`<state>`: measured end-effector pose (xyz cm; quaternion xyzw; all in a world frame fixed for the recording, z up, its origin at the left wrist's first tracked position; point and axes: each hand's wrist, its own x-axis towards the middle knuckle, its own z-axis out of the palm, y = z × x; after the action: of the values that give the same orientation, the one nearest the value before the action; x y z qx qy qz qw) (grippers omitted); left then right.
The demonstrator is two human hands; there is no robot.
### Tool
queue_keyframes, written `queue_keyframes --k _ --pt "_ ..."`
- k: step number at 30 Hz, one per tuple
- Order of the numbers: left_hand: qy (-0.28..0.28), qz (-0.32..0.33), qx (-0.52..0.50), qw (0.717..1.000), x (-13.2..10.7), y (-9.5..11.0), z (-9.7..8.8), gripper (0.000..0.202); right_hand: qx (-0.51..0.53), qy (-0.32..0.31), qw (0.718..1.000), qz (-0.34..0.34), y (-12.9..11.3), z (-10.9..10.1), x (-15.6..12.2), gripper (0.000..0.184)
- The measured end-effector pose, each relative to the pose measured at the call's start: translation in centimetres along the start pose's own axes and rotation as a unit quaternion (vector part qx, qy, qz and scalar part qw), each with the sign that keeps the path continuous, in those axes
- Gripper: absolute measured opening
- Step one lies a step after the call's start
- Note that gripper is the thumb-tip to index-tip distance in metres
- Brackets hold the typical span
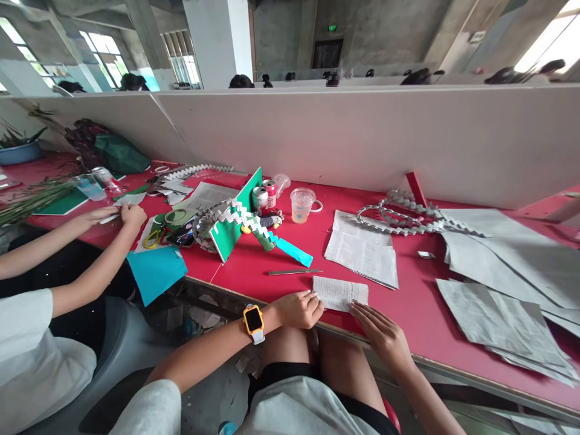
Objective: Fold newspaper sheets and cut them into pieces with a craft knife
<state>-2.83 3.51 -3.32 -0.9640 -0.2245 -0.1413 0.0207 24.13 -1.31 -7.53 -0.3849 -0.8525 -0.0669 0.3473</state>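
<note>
A small rectangular piece of newspaper (pixel 339 292) lies at the front edge of the red table, between both hands. My left hand (pixel 299 308), with a yellow-framed watch on the wrist, has its fingers curled and pinches the paper's left edge. At the lower right edge of the same piece, my right hand (pixel 383 333) grips with its fingers pressed together; its thumb is mostly hidden. Just beyond the paper lies a thin metal ruler (pixel 295 272). Folded newspaper sheets (pixel 362 251) rest farther back to the right.
Newspaper stacks (pixel 507 320) and woven paper chains (pixel 399 214) occupy the right. A plastic cup (pixel 302 205), cans (pixel 265 194), a green board (pixel 231 232) and yellow scissors (pixel 154 237) stand or lie left of centre. A co-worker's hands (pixel 115 216) handle paper at left.
</note>
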Motion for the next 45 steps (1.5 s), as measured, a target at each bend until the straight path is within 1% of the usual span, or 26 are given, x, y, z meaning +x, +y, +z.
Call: queue_keyframes --k 4,7,9,12,14,16,18,20,23,25,28,32,35,37,39,41,43,45 --pt "-0.016 0.022 -0.015 1.0 0.1 -0.4 -0.6 0.033 0.005 -0.014 1.0 -0.011 -0.3 -0.3 0.4 0.045" --pt "-0.025 0.035 -0.01 0.999 -0.1 -0.3 -1.2 0.044 0.007 -0.024 1.0 -0.002 -0.7 -0.6 0.8 0.044" --pt "-0.032 0.033 0.037 0.998 -0.2 -0.2 -1.5 0.052 0.005 -0.028 1.0 0.005 -1.0 -0.8 1.1 0.044" --pt "-0.028 0.042 0.126 0.991 -0.3 0.0 -1.6 0.053 -0.007 -0.037 0.999 0.005 -1.1 -1.0 1.4 0.045" --pt "-0.022 0.055 0.165 0.985 -0.3 0.1 -1.4 0.055 -0.028 -0.043 0.999 0.003 -1.0 -1.2 1.2 0.045" --pt "-0.013 0.056 0.175 0.983 -0.4 0.3 -1.0 0.054 -0.06 -0.033 0.998 0.002 -0.9 -1.3 0.9 0.043" --pt "-0.004 0.041 0.165 0.986 -0.4 0.6 -0.4 0.047 -0.091 -0.017 0.996 0.011 -0.7 -1.3 0.4 0.04" --pt "-0.001 0.025 0.154 0.988 -0.5 0.9 0.3 0.039 -0.106 -0.016 0.994 0.03 -0.5 -1.3 0.0 0.038" --pt "-0.008 0.011 0.153 0.988 -0.4 1.4 1.0 0.033 -0.105 -0.049 0.992 0.049 -0.2 -1.3 -0.2 0.04" --pt "-0.018 0.004 0.151 0.988 -0.4 1.7 1.0 0.032 -0.102 -0.081 0.991 0.039 0.0 -1.3 -0.2 0.042" --pt "-0.04 -0.006 0.134 0.99 -0.3 2.2 0.4 0.034 -0.1 -0.129 0.986 0.025 0.3 -1.5 0.0 0.045" --pt "-0.059 -0.013 0.112 0.992 -0.3 2.4 -0.7 0.038 -0.099 -0.186 0.976 0.046 -0.2 -2.5 0.7 0.049" --pt "-0.051 -0.022 0.064 0.996 0.0 1.8 -1.2 0.026 -0.104 -0.232 0.964 0.074 -1.1 -3.6 2.1 0.043" --pt "-0.049 -0.052 0.028 0.997 0.4 1.3 -1.3 0.023 -0.119 -0.261 0.953 0.097 -1.8 -3.9 3.6 0.032" --pt "-0.041 -0.096 0.008 0.994 0.8 0.9 -1.1 0.027 -0.144 -0.27 0.944 0.12 -2.5 -3.5 5.3 0.025" --pt "-0.021 -0.13 -0.002 0.991 1.2 0.7 -0.6 0.028 -0.156 -0.249 0.945 0.14 -3.1 -2.3 6.8 0.028" --pt "0.015 -0.148 -0.016 0.989 1.4 0.6 0.1 0.026 -0.13 -0.216 0.956 0.147 -3.5 -0.5 7.7 0.031" --pt "0.052 -0.155 -0.036 0.986 1.4 0.6 0.8 0.023 -0.087 -0.2 0.965 0.145 -3.6 1.1 7.8 0.04"
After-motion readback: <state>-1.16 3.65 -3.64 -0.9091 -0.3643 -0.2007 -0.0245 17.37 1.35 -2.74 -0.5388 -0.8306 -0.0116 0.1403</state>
